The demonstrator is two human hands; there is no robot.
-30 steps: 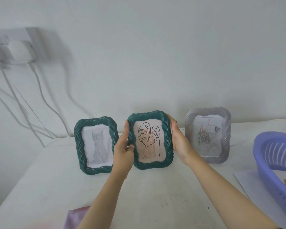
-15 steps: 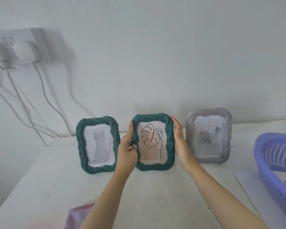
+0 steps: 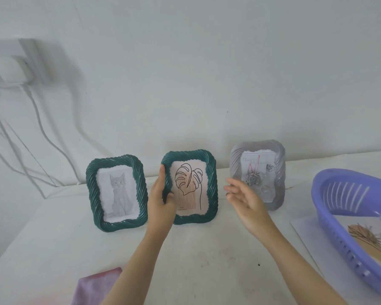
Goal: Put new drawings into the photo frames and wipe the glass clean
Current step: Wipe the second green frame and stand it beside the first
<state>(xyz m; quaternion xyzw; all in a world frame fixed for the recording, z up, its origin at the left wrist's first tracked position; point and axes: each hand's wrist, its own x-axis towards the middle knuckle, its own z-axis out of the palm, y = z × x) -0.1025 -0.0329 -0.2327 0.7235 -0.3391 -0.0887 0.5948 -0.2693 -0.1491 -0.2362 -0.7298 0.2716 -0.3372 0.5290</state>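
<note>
On the table [image 3: 207, 249], the left frame [image 3: 117, 192], middle frame [image 3: 194, 188] and right frame [image 3: 260, 172] stood in a row; a basket [image 3: 334, 227] sat rightmost.

It looks like a plain room in somebody's home: a table [image 3: 42, 238] under a white cover stands against a bare white wall [image 3: 207, 62], where a charger [image 3: 9, 69] sits in a socket [image 3: 34, 56] and its cables [image 3: 42, 133] trail down. Small photo frames [image 3: 91, 194] with drawings stand in a row, and a lilac plastic basket [image 3: 348, 194] sits beside them.
</note>
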